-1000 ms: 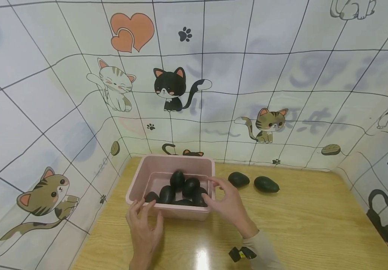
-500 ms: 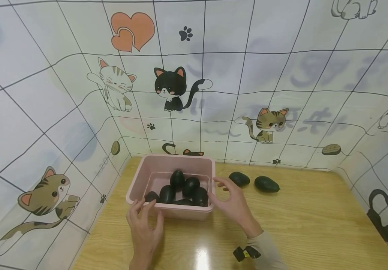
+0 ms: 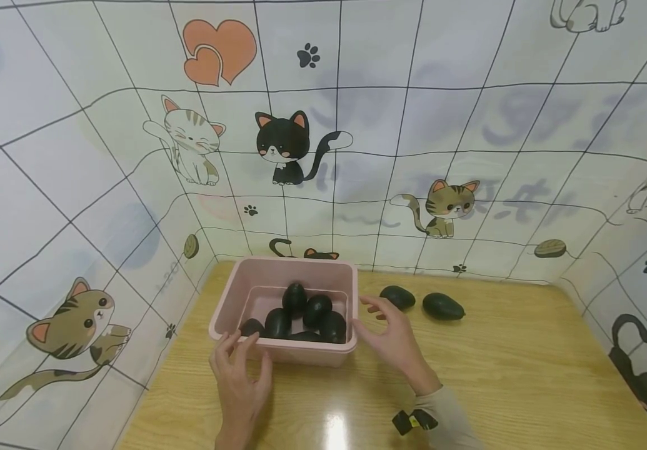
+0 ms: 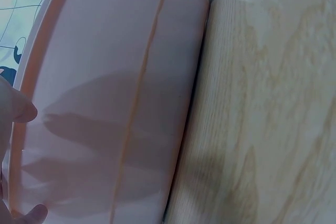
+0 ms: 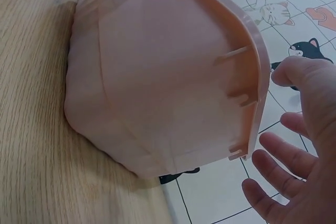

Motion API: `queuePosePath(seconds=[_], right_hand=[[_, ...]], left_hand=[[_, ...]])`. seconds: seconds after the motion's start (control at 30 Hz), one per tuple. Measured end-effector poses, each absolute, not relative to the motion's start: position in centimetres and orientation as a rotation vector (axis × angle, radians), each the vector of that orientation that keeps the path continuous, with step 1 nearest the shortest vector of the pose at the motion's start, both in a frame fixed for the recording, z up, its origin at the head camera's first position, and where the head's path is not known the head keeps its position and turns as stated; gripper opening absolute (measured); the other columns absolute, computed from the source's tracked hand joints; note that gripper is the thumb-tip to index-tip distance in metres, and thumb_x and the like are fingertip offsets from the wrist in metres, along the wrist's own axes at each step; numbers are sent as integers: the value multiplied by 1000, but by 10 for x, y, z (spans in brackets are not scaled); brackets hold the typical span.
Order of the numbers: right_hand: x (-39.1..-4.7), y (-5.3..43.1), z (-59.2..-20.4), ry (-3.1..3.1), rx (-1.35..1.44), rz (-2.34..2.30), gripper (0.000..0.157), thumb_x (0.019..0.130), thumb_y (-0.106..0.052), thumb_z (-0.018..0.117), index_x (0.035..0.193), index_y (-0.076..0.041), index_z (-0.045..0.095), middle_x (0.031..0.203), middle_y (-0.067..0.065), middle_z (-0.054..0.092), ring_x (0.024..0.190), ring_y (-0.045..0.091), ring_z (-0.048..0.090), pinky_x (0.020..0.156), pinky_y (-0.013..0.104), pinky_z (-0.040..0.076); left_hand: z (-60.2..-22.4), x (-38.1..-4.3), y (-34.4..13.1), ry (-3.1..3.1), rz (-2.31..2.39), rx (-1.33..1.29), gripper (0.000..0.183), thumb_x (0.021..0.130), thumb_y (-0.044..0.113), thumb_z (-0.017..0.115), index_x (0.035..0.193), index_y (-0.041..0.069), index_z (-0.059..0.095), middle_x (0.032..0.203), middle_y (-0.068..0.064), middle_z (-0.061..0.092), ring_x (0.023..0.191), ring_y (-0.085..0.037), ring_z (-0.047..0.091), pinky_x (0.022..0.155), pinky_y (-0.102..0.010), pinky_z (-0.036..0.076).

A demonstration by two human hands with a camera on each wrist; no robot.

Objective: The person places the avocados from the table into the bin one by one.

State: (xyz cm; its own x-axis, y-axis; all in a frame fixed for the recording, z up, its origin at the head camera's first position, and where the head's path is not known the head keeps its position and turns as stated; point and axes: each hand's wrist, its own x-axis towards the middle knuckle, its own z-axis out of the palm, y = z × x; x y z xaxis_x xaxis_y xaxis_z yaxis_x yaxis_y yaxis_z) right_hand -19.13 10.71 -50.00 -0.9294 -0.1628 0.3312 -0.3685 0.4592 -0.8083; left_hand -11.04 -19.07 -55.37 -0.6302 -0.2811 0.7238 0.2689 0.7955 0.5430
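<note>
A pink plastic bin point(image 3: 284, 357) stands on the wooden table with several dark green avocados point(image 3: 278, 323) inside, some partly hidden by its near wall. My left hand point(image 3: 240, 378) is at the bin's near left rim, its fingertips resting at the edge and the thumb lower, outside the wall. In the left wrist view the fingertips point(image 4: 23, 109) show beside the rim. Just off the bin's right side, my right hand point(image 3: 393, 340) holds nothing, fingers spread and loosely bent; in the right wrist view a gap separates most of its fingers point(image 5: 286, 156) from the rim.
Two more avocados, a left one point(image 3: 398, 298) and a right one point(image 3: 443, 307), lie on the table point(image 3: 503, 375) right of the bin. Walls covered with cat-patterned sheeting point(image 3: 379, 125) close off the back and both sides.
My right hand has drawn back to the right, from over the bin's right rim to just outside it. The left hand, bin and avocados look unmoved.
</note>
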Motion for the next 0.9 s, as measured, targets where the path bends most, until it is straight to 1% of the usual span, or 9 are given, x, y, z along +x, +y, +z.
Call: queuePosePath(seconds=[0.1, 0.23, 0.3, 0.53, 0.7, 0.9], right_hand=[[-192, 110, -503, -2507, 449, 1456, 49, 92, -23, 82, 138, -13, 68, 135, 8, 71, 117, 31, 69, 100, 55, 57], [-193, 115, -506, -2522, 424, 1441, 50, 92, -21, 83, 139, -13, 67, 136, 7, 71, 118, 29, 68, 100, 54, 57], [-193, 118, -508, -2524, 415, 1440, 51, 92, -20, 83, 139, -12, 67, 137, 9, 71, 119, 31, 68, 100, 55, 56], [-195, 124, -514, -2520, 395, 1405, 50, 91, -19, 83, 138, -13, 68, 135, 10, 72, 118, 33, 69, 98, 53, 58], [-196, 129, -519, -2503, 399, 1374, 49, 90, -18, 84, 136, -12, 68, 134, 12, 73, 117, 32, 69, 96, 52, 59], [-196, 135, -521, -2490, 400, 1381, 48, 89, -16, 84, 134, -10, 69, 132, 12, 73, 116, 35, 70, 94, 56, 59]], left_hand=[[-554, -110, -191, -2110, -803, 11, 37, 82, 14, 76, 118, 8, 73, 131, -26, 56, 135, -50, 45, 105, -62, 39], [-554, -110, -191, -2109, -796, 9, 37, 82, 15, 76, 117, 7, 73, 131, -28, 56, 134, -51, 45, 105, -62, 39], [-553, -110, -191, -2111, -795, 8, 37, 82, 15, 76, 117, 7, 72, 130, -28, 56, 134, -51, 44, 105, -62, 39], [-553, -110, -192, -2107, -791, 2, 38, 80, 12, 77, 117, 7, 73, 130, -27, 56, 135, -50, 44, 105, -63, 39], [-553, -110, -192, -2094, -789, -7, 39, 79, 9, 79, 118, 9, 74, 131, -25, 57, 135, -48, 45, 103, -61, 40], [-552, -110, -192, -2094, -784, -13, 40, 79, 9, 80, 118, 9, 74, 131, -25, 57, 135, -47, 45, 103, -60, 41]])
